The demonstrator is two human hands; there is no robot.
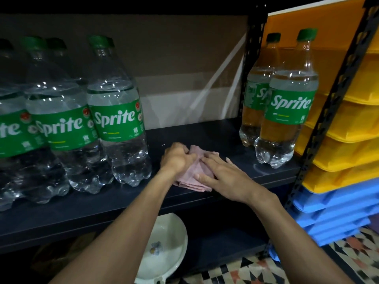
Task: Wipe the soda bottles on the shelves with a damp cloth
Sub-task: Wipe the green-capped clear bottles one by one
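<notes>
Cloth point(185, 182) at shelf point(102, 203) edge between bottles point(119, 119); left hand point(176, 158) fingers clamp it, right hand point(223, 177) flat.

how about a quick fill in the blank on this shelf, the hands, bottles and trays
1. The left hand and right hand both touch the pink ____.
2. To the right of the hands stand ____ Sprite bottles.
3. Every bottle cap in view is ____.
4. The stacked trays are yellow above and ____ below.

Missing words: cloth; two; green; blue
</notes>
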